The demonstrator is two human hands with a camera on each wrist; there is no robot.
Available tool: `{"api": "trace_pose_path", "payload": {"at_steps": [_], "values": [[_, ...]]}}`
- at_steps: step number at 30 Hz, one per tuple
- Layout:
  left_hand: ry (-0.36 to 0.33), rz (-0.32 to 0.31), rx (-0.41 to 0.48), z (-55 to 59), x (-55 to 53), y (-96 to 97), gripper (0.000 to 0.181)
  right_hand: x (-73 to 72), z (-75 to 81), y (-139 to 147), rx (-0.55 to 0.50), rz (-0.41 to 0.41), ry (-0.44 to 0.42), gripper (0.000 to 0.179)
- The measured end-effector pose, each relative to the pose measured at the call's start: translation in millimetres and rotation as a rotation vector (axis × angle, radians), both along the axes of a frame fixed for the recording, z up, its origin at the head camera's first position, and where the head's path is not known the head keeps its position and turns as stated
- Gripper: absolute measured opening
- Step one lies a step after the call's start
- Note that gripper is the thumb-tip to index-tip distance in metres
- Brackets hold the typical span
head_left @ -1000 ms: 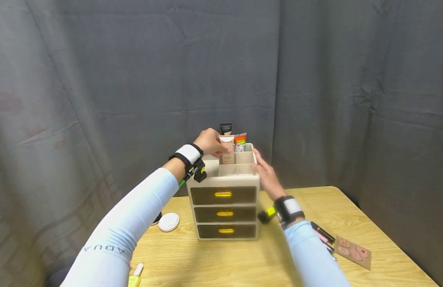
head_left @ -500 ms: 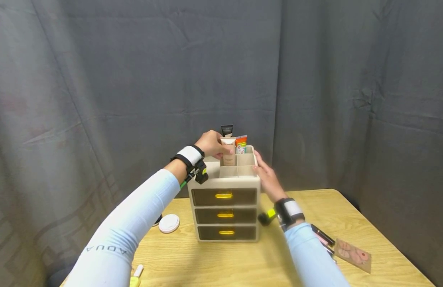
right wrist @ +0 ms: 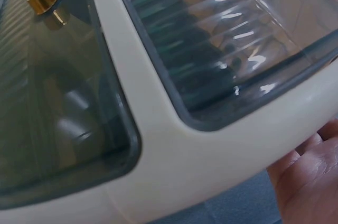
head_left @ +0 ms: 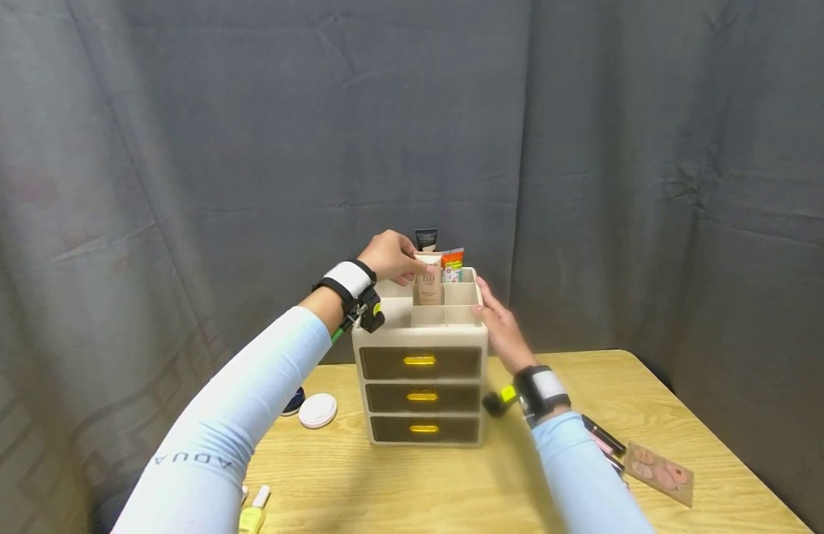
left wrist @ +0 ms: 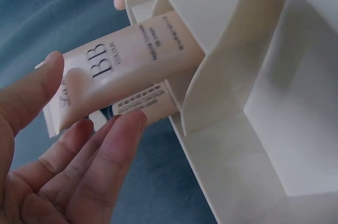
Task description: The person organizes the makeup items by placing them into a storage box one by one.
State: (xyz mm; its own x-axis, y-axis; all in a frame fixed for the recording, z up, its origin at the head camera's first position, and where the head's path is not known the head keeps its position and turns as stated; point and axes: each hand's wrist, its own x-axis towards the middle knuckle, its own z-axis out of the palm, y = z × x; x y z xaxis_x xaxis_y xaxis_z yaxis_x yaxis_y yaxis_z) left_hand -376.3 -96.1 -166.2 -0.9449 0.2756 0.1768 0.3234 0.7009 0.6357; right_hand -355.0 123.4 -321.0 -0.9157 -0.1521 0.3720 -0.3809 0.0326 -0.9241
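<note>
In the head view, my left hand (head_left: pixel 389 259) reaches over a cream-coloured cosmetics organizer (head_left: pixel 421 337) with three dark drawers. Its thumb and fingers pinch the upper end of a beige BB cream tube (left wrist: pixel 121 68), whose lower end is inside a top compartment. The left wrist view shows the thumb on the printed face and the fingers behind. A second beige tube (left wrist: pixel 148 102) is partly hidden behind it. My right hand (head_left: pixel 503 330) rests along the organizer's right side, fingers extended and thumb near the rim; the right wrist view shows only part of it.
An orange-topped tube (head_left: pixel 453 265) and a black-ended tube (head_left: pixel 426 239) stand in the organizer's rear compartments. On the wooden table lie a white round compact (head_left: pixel 317 410), a dark round item (head_left: pixel 294 402), a yellow bottle (head_left: pixel 252 518), a palette (head_left: pixel 660 473) and black sticks (head_left: pixel 604 436).
The BB cream tube has turned slightly in my left hand, so its large BB lettering now shows. My right hand stays at the organizer's side.
</note>
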Motion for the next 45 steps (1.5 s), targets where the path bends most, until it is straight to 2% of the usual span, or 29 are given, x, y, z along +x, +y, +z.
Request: {"api": "trace_pose_path", "payload": {"at_steps": [5, 10, 15, 20, 26, 30, 34, 38, 45], "values": [[0.015, 0.003, 0.008, 6.6, 5.4, -4.3, 0.026, 0.2, 1.0, 2.9, 0.005, -0.006, 0.005, 0.056], [-0.007, 0.009, 0.003, 15.8, 8.3, -12.3, 0.027, -1.7, 1.7, 5.6, 0.001, -0.006, 0.012, 0.057], [-0.009, 0.0, 0.002, 23.0, 16.0, -29.9, 0.028, 6.5, 10.3, 5.3, -0.018, 0.013, -0.002, 0.057], [-0.015, 0.03, 0.05, 23.8, 19.1, -53.7, 0.029, 18.2, 19.6, 4.8, -0.006, 0.022, -0.003, 0.058], [-0.016, 0.07, 0.037, 17.0, 19.6, -80.5, 0.033, 4.9, 9.6, 12.5, -0.005, 0.007, -0.005, 0.057], [-0.015, 0.112, 0.04, 8.3, 20.8, -99.6, 0.038, -2.2, 3.4, 16.5, 0.004, -0.002, 0.004, 0.057], [-0.06, 0.13, -0.001, -6.2, 21.1, -120.3, 0.045, -2.9, 1.3, 18.5, 0.012, -0.006, 0.004, 0.058], [-0.123, 0.117, -0.042, -28.7, 21.9, -140.9, 0.05, -1.7, 1.1, 19.4, 0.016, 0.001, -0.015, 0.057], [-0.202, 0.097, -0.038, -72.9, 22.1, -164.9, 0.053, 1.0, 1.3, 21.2, 0.015, 0.008, -0.004, 0.056]]}}
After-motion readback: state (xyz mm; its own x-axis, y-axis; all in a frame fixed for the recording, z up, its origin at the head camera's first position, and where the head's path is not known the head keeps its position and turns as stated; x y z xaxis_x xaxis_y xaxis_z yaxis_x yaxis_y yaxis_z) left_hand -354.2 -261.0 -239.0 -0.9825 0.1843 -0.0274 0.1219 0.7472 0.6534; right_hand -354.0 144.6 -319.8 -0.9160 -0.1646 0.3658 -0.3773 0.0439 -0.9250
